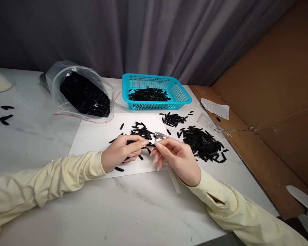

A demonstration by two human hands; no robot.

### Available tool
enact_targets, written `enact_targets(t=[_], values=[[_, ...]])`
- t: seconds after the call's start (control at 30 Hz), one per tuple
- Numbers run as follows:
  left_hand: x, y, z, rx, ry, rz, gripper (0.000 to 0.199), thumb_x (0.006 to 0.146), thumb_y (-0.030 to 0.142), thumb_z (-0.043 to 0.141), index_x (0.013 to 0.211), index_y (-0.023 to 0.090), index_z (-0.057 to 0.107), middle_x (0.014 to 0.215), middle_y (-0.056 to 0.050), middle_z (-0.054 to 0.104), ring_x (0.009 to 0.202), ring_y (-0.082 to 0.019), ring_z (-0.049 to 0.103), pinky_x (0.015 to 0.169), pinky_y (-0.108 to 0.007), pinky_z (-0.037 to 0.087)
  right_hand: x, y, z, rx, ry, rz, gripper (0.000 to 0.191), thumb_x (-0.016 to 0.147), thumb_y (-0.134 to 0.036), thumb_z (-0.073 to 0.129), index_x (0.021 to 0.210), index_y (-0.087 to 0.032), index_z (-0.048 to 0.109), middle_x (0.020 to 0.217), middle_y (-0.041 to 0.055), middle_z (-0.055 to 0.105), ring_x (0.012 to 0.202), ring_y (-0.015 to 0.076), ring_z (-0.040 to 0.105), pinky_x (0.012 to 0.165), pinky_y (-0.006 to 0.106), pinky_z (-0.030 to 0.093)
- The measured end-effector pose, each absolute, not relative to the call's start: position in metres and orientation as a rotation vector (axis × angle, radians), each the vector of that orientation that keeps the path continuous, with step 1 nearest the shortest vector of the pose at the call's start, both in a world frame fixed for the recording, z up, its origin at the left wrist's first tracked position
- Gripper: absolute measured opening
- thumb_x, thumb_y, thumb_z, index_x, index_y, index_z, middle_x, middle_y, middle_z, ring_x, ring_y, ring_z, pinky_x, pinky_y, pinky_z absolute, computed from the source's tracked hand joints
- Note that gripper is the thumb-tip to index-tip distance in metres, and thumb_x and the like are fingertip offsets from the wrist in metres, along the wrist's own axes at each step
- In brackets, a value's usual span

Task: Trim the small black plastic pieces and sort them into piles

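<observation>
Between the fingertips of both hands is a small black strip (151, 145), held level above a white sheet (92, 136). My left hand (124, 150) pinches its left end, with more black pieces visible under and behind the fingers. My right hand (178, 157) pinches the right end between thumb and forefinger, its other fingers curled loosely below. Just beyond the fingertips, scissors (160, 135) or a similar metal tool lie partly hidden. A loose pile of black pieces (142, 131) rests on the sheet behind my hands. A clear strip (173, 177) sticks out below my right hand.
A blue basket (157, 106) containing black pieces stands at the back. To its left lies an open plastic bag (84, 94) full of them. Two piles, one large (204, 143) and one smaller (174, 119), are on the right. Cardboard (267, 102) borders the right side.
</observation>
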State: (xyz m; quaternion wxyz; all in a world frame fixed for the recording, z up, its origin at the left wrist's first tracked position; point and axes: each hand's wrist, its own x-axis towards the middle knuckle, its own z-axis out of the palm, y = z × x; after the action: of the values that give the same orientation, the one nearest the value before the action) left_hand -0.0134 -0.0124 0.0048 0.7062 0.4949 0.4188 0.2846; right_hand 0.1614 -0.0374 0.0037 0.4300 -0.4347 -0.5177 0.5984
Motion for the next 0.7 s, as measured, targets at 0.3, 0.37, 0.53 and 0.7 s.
enact_targets(t=[0.3,0.37,0.53,0.7], values=[[-0.014,-0.013,0.004,1.104,0.9,0.626,0.021,0.079,0.032,0.054,0.074,0.012,0.056,0.046,0.008,0.027,0.04,-0.003,0.022,0.036,-0.016,0.019,0.159,-0.043,0.007,-1.092,-1.37,1.324,0.019,0.082,-0.032,0.057,0.074,-0.014,0.058,0.062,0.0011,0.06,0.047,0.0094,0.055,0.043,0.023,0.049],[-0.014,-0.013,0.003,1.111,0.894,0.621,0.021,0.079,0.033,0.054,0.076,0.012,0.057,0.046,0.008,0.027,0.04,-0.004,0.023,0.036,-0.016,0.02,0.16,-0.045,0.006,-1.09,-1.439,1.242,0.018,0.083,-0.031,0.055,0.075,-0.015,0.059,0.062,0.0011,0.06,0.047,0.0097,0.055,0.044,0.024,0.049],[-0.013,-0.013,0.002,1.101,0.861,0.618,0.024,0.081,0.035,0.054,0.072,0.013,0.057,0.046,0.008,0.027,0.04,-0.004,0.023,0.037,-0.016,0.021,0.163,-0.049,0.003,-1.104,-1.64,1.008,0.013,0.086,-0.025,0.051,0.081,-0.017,0.06,0.063,0.002,0.06,0.049,0.0111,0.055,0.047,0.026,0.05],[-0.014,-0.014,0.003,1.134,0.819,0.597,0.028,0.082,0.037,0.051,0.071,0.013,0.06,0.045,0.007,0.027,0.039,-0.004,0.024,0.036,-0.017,0.021,0.163,-0.048,0.004,-1.118,-1.703,0.838,0.011,0.086,-0.02,0.051,0.08,-0.017,0.059,0.065,0.0024,0.06,0.051,0.0114,0.057,0.046,0.025,0.05]])
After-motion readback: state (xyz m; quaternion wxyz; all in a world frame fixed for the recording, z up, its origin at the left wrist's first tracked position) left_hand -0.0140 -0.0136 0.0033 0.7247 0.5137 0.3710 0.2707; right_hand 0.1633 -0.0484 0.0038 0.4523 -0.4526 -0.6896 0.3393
